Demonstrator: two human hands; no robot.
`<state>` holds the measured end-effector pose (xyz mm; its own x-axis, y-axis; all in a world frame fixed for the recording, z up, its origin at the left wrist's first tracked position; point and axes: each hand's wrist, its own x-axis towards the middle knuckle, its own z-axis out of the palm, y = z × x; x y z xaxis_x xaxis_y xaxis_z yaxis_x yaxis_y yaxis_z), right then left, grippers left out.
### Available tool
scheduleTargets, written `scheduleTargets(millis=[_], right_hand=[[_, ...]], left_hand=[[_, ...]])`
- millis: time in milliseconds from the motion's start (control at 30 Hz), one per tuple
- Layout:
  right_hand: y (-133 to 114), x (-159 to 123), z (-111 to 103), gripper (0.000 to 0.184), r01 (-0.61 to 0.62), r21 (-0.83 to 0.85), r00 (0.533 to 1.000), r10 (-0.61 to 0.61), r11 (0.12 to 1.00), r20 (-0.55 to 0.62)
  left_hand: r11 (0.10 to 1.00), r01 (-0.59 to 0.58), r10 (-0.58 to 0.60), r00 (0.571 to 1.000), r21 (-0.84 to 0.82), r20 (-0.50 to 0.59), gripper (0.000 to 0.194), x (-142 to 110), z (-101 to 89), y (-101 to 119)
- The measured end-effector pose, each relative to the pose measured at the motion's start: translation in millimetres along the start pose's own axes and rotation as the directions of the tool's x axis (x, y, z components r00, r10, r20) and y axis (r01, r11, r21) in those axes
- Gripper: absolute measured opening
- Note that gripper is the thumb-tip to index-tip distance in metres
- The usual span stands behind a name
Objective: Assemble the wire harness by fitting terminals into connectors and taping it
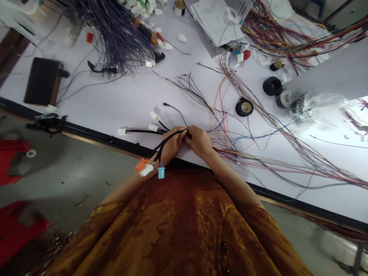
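Held close to the body: a wire harness [172,135] at the near edge of the counter [97,107]

The fingers of the left hand [171,145] and right hand [200,142] meet, both clasping the wire harness; what lies right between the fingertips is too hidden to tell. One black-wrapped branch arcs over the left hand and forks down toward an orange connector [141,165], a white connector [146,170] and a blue connector [161,172], all hanging beside the left forearm. Farther left, more branches reach over the counter, tipped with small white plugs [122,132].

To the right, loose wires [258,157] fan out past the right wrist; the hand hides where they begin. Beyond them a black tape roll [244,107] lies flat, with darker rolls [272,86] and a clear plastic bag [316,105] farther right.

Across the far side sit a heap of purple wires [112,34], some papers [215,23] and a tangle of red and yellow wires [276,38]. A dark rectangular case [43,81] rests at the left, near the counter's edge.
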<state>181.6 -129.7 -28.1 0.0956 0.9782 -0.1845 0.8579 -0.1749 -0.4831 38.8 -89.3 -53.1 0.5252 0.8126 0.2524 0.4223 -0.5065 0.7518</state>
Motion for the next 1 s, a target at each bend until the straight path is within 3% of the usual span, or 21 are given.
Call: scheduleTargets(millis=[100, 167, 233, 300, 367, 433, 500, 567, 733, 1000], right_hand=[[-5, -3, 4, 0.014, -0.029, 0.012, 0.999, 0.029, 1.0, -0.041], [-5, -7, 8, 0.016, -0.047, 0.048, 0.995, 0.051, 0.998, -0.091], [-2, -11, 12, 0.017, -0.053, 0.092, 0.987, 0.066, 0.994, -0.145], [2, -17, 15, 0.018, -0.001, 0.137, 0.981, 0.027, 0.991, -0.191], [7, -25, 18, 0.024, 0.103, 0.171, 0.974, -0.065, 0.98, -0.217], [12, -31, 21, 0.025, 0.193, 0.194, 0.961, -0.146, 0.962, -0.236], [17, -35, 24, 0.023, 0.214, 0.215, 0.952, -0.154, 0.953, -0.264], [18, -35, 27, 0.019, 0.199, 0.231, 0.949, -0.129, 0.952, -0.286], [14, -32, 28, 0.013, 0.161, 0.183, 0.947, -0.1, 0.97, -0.305], [-3, -34, 16, 0.019, 0.02, 0.049, 0.976, -0.009, 0.999, -0.218]], left_hand=[[0.959, 0.241, -0.238, 0.971, -0.15, 0.034, 0.047, 5, -9.1, -2], [0.863, 0.43, -0.423, 0.902, -0.264, 0.085, 0.051, 10, -21.7, -6], [0.808, 0.5, -0.506, 0.86, -0.311, 0.069, 0.053, 15, -37.3, -9], [0.888, 0.394, -0.417, 0.907, -0.238, -0.055, 0.049, 16, -51.0, -10], [0.989, 0.141, -0.145, 0.985, -0.04, -0.099, 0.039, 13, -58.0, -12], [0.979, -0.139, 0.131, 0.989, 0.146, 0.068, 0.031, 8, -57.5, -16], [0.92, -0.316, 0.254, 0.931, 0.231, 0.264, 0.029, 3, -52.8, -25], [0.88, -0.379, 0.278, 0.899, 0.286, 0.337, 0.029, 1, -48.6, -37], [0.826, -0.456, 0.327, 0.866, 0.33, 0.378, 0.028, 6, -49.6, -55], [0.763, -0.471, 0.281, 0.859, 0.443, 0.429, 0.036, 2, -49.9, -39]])
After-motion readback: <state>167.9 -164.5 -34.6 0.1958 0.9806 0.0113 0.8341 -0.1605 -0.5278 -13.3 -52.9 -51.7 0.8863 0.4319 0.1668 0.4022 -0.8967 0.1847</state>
